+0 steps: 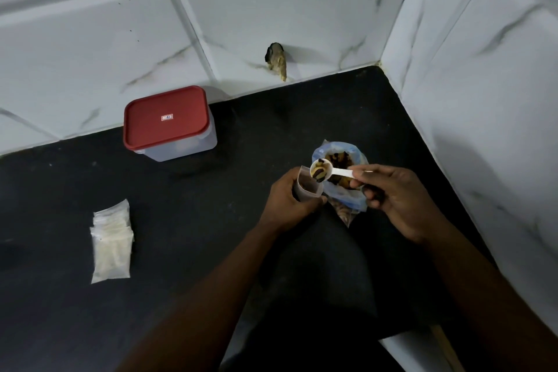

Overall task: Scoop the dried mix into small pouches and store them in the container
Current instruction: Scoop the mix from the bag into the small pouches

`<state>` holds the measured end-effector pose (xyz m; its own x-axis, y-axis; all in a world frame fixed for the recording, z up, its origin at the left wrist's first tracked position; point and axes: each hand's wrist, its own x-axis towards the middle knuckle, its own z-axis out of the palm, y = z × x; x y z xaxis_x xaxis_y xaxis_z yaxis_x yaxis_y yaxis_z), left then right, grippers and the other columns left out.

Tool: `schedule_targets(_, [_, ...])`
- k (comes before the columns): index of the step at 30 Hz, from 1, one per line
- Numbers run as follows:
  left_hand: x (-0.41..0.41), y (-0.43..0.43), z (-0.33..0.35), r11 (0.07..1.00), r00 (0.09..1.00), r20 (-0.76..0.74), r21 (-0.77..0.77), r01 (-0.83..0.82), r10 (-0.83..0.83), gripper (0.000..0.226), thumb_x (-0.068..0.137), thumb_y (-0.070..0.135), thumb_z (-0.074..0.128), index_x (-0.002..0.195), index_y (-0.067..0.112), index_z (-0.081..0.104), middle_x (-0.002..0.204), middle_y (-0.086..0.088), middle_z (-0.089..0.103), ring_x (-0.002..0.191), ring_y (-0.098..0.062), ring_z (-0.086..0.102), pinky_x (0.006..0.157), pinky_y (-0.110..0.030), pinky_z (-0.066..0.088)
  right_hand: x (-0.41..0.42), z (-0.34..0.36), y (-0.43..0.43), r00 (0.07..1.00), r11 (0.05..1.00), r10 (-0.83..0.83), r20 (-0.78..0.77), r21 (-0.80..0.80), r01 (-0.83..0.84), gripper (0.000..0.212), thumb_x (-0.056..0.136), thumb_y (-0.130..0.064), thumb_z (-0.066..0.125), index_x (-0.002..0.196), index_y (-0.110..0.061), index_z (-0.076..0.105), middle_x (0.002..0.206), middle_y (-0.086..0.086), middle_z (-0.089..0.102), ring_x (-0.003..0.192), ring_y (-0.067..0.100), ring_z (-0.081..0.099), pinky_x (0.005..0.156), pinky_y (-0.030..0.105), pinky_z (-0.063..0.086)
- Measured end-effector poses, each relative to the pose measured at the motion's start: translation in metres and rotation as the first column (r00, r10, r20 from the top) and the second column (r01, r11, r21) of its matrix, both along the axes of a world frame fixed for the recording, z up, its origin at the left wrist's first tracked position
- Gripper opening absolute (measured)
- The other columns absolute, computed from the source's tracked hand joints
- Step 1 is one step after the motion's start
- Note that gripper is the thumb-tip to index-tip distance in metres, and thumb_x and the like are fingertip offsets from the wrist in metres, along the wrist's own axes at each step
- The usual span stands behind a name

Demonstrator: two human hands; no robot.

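My left hand [287, 201] grips a small clear pouch [308, 187], held upright with its mouth open. My right hand [398, 199] pinches the handle of a white scoop [332, 172]. The scoop's bowl is full of brown dried mix and hangs just above the pouch's mouth. Behind the scoop stands an open blue-tinted plastic bag [351, 190] of the dried mix. A clear container with a red lid [167, 122] stands shut at the back left, against the wall. A stack of empty small pouches [111, 243] lies on the black counter at the left.
The black counter [211, 220] meets white marble-patterned tiled walls at the back and the right. A hole with a brown stain [276, 62] marks the back wall. The counter's front edge shows at the lower right.
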<state>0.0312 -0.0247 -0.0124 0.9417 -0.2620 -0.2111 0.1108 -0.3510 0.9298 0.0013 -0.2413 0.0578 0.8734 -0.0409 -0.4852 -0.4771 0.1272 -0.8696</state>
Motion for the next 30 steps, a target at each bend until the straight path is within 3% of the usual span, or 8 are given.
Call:
schedule_targets(3, [0.0, -0.001, 0.001, 0.999, 1.0, -0.012, -0.042, 0.011, -0.012, 0.046, 0.08, 0.015, 0.085, 0.116, 0.03, 0.063, 0.113, 0.01, 0.069, 0.106, 0.003, 0.065, 0.087, -0.018, 0.054, -0.005, -0.003, 0.006, 0.984, 0.958, 0.142, 0.11, -0.264, -0.108, 0.014, 0.092, -0.018, 0.071, 0.103, -0.022, 0.079, 0.092, -0.001, 0.077, 0.073, 0.006, 0.065, 0.064, 0.022, 0.049])
schedule_targets(6, [-0.001, -0.002, -0.001, 0.998, 1.0, -0.004, -0.058, 0.001, -0.001, 0.043, 0.079, 0.012, 0.085, 0.114, 0.027, 0.065, 0.111, 0.006, 0.071, 0.104, -0.003, 0.068, 0.088, -0.023, 0.056, -0.009, -0.009, 0.01, 0.904, 0.784, 0.355, 0.24, -0.603, -0.148, 0.02, 0.087, -0.023, 0.078, 0.102, -0.035, 0.078, 0.094, -0.018, 0.075, 0.094, -0.004, 0.068, 0.079, 0.018, 0.055])
schedule_targets(8, [-0.002, -0.002, -0.003, 0.997, 1.0, 0.002, -0.08, -0.016, 0.016, 0.04, 0.079, 0.009, 0.085, 0.112, 0.022, 0.066, 0.109, 0.004, 0.073, 0.102, -0.007, 0.069, 0.087, -0.024, 0.058, -0.014, -0.01, 0.012, 0.795, 0.645, 0.505, 0.336, -0.759, -0.089, 0.022, 0.088, -0.021, 0.074, 0.108, -0.03, 0.076, 0.096, -0.022, 0.068, 0.095, -0.007, 0.063, 0.081, 0.011, 0.051])
schedule_targets(10, [-0.003, -0.003, -0.004, 0.996, 1.0, 0.005, -0.084, -0.027, 0.027, 0.039, 0.079, 0.007, 0.085, 0.112, 0.017, 0.066, 0.108, 0.002, 0.073, 0.102, -0.01, 0.07, 0.085, -0.022, 0.058, -0.019, -0.013, 0.012, 0.701, 0.564, 0.585, 0.408, -0.826, 0.01, 0.024, 0.089, -0.022, 0.067, 0.11, -0.019, 0.077, 0.1, -0.011, 0.068, 0.094, 0.0, 0.059, 0.082, 0.019, 0.052])
schedule_targets(14, [-0.002, -0.003, -0.006, 0.997, 1.0, 0.001, -0.073, -0.023, 0.023, 0.041, 0.078, 0.009, 0.085, 0.113, 0.019, 0.066, 0.108, 0.002, 0.073, 0.101, -0.01, 0.071, 0.085, -0.025, 0.059, -0.024, -0.022, 0.01, 0.68, 0.552, 0.565, 0.467, -0.827, 0.11, 0.021, 0.089, -0.015, 0.07, 0.107, -0.011, 0.078, 0.102, 0.001, 0.072, 0.096, 0.017, 0.062, 0.076, 0.04, 0.058])
schedule_targets(21, [0.002, -0.002, -0.003, 1.0, 0.999, -0.028, -0.023, 0.02, -0.021, 0.034, 0.08, 0.013, 0.084, 0.107, 0.024, 0.066, 0.109, 0.01, 0.069, 0.101, 0.003, 0.066, 0.081, -0.016, 0.055, -0.027, -0.017, 0.013, 0.933, 0.865, 0.142, 0.332, -0.499, 0.046, 0.02, 0.088, -0.023, 0.074, 0.102, -0.037, 0.074, 0.097, -0.01, 0.076, 0.093, 0.004, 0.071, 0.072, 0.023, 0.057])
schedule_targets(25, [0.002, -0.002, -0.003, 1.0, 1.0, -0.001, -0.016, 0.019, -0.019, 0.037, 0.08, 0.013, 0.085, 0.108, 0.029, 0.064, 0.107, 0.01, 0.07, 0.1, 0.002, 0.067, 0.082, -0.017, 0.055, -0.017, -0.018, 0.011, 0.977, 0.962, -0.166, 0.132, -0.196, 0.19, 0.014, 0.091, -0.012, 0.071, 0.102, -0.018, 0.077, 0.094, 0.004, 0.078, 0.075, 0.006, 0.07, 0.06, 0.019, 0.052])
schedule_targets(30, [0.003, -0.001, -0.011, 0.999, 1.0, 0.002, 0.035, 0.009, -0.01, 0.045, 0.079, 0.019, 0.086, 0.117, 0.026, 0.062, 0.113, 0.008, 0.068, 0.105, -0.003, 0.066, 0.087, -0.024, 0.056, 0.001, -0.033, -0.006, 0.973, 0.855, -0.19, 0.13, -0.465, 0.229, 0.015, 0.089, -0.015, 0.074, 0.103, -0.021, 0.078, 0.092, -0.001, 0.077, 0.083, 0.011, 0.07, 0.066, 0.024, 0.051])
